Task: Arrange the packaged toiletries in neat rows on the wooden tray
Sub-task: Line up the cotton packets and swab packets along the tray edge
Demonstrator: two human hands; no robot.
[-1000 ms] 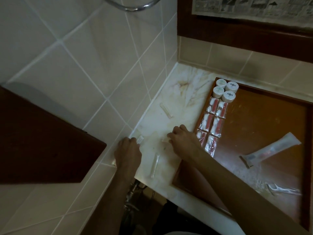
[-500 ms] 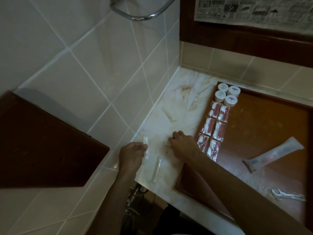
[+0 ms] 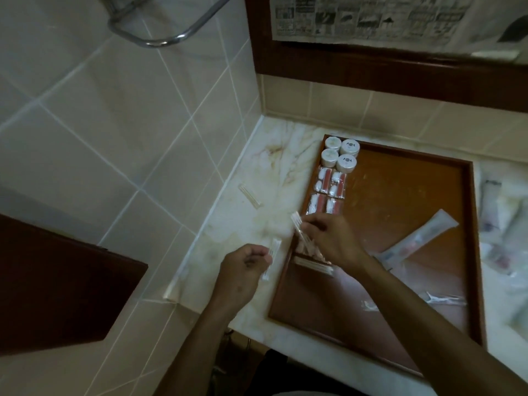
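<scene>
Newsprint sheet [image 3: 371, 18] hanging along the wooden frame, its columns and headlines showing too blurred to read, two round white jar lids [image 3: 349, 146] on the tray bearing a small dark emblem, no letters or numbers proving legible anywhere

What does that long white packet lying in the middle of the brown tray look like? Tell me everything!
The long packet is a slim, see-through plastic sleeve with whitish ends, and something pink and pale blue shows faintly inside, too blurred to name. It lies flat and slanted on the wooden tray, its far end pointing up to the right and its near end running toward the person's right forearm. It sits apart from the neat rows, and neither hand touches it.
</scene>
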